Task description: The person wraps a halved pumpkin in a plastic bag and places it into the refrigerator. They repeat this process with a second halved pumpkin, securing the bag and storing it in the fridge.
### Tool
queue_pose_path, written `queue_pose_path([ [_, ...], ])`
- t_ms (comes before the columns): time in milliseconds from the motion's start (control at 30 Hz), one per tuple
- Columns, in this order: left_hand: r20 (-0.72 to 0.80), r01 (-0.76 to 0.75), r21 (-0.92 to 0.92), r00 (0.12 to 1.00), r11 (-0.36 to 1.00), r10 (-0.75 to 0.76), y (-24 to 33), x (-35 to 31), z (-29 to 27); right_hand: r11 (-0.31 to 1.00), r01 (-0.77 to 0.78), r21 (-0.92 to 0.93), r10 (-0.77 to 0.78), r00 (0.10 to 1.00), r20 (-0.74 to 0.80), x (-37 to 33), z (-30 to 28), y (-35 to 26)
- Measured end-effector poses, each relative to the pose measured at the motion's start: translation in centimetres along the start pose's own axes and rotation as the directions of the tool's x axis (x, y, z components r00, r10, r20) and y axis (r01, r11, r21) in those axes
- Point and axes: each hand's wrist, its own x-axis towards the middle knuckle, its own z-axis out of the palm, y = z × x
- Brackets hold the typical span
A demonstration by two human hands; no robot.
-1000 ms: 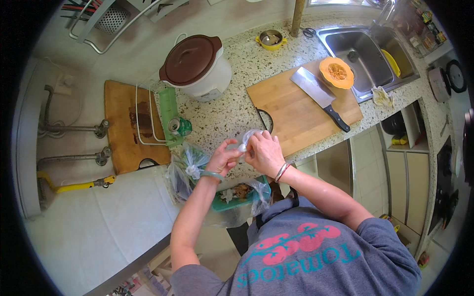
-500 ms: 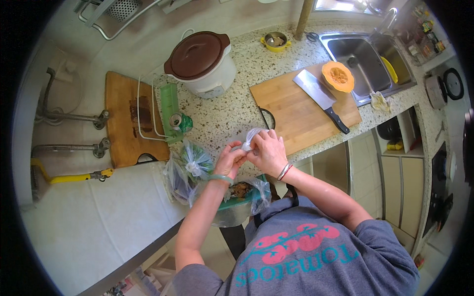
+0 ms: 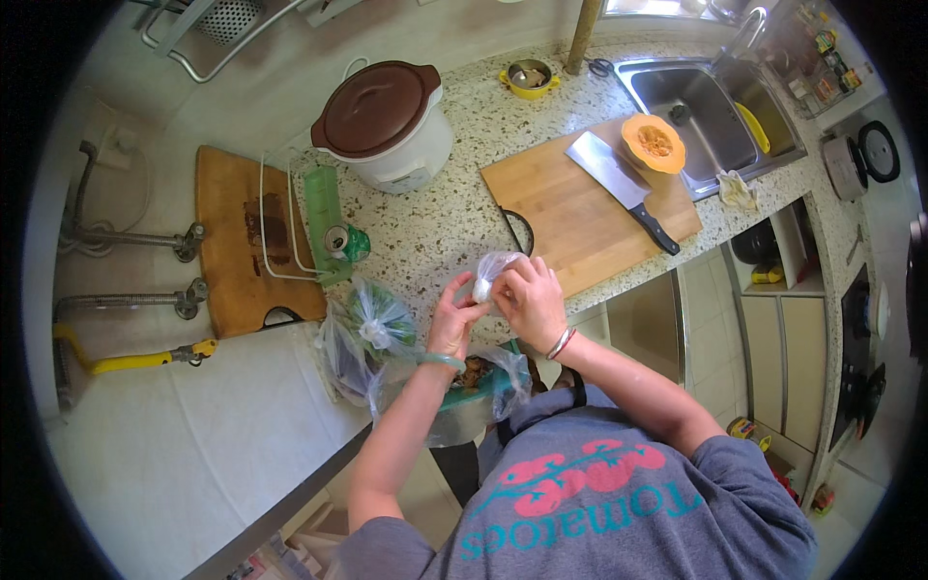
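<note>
Both hands meet over the front edge of the speckled stone bench [image 3: 454, 217], fingers closed on a small clear plastic bag with something pale inside [image 3: 488, 275]. Left hand [image 3: 452, 324] pinches the bag from below and to the left; a green bangle sits at that wrist. Right hand [image 3: 530, 302] grips it from the right, fingers curled over the top; a silver bangle at that wrist. Contents of the bag too small to identify.

The bag is held in the air just in front of the rectangular light wooden cutting board [image 3: 580, 208], near its left corner. On that board: a broad steel cleaver with black handle [image 3: 619, 188], lying flat, and a halved orange-fleshed squash [image 3: 653, 143], cut face up, at the board's far right corner beside the steel sink [image 3: 696, 106].

Directly below the hands, a teal bin lined with clear plastic [image 3: 483, 382], holding brownish scraps. To the left of it, a clear plastic bag of green vegetables [image 3: 372, 324] rests at the bench edge. Further back: a white cooker with a brown lid [image 3: 387, 121], a green drink can [image 3: 343, 242] lying on its side, and a small yellow pot [image 3: 529, 77].
</note>
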Motion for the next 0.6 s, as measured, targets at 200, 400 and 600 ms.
queue_pose_path([
  [200, -0.124, -0.118, -0.058, 0.986, 0.991, 0.11, -1.2, -0.8, 0.9, 1.0, 0.029, -0.012, -0.029, 0.999, -0.025, -0.8, -0.5, -1.4],
  [400, -0.123, -0.313, 0.049, 0.94, 0.948, 0.317, -2.1, -0.5, 1.7, 0.99, -0.141, -0.001, 0.141, 0.99, -0.023, -0.8, 0.1, -2.1],
  [600, -0.062, -0.425, 0.564, 0.834, 0.709, 0.549, -2.8, -0.3, 2.3, 0.978, -0.207, -0.024, 0.206, 0.978, -0.042, -0.5, 1.0, -2.4],
])
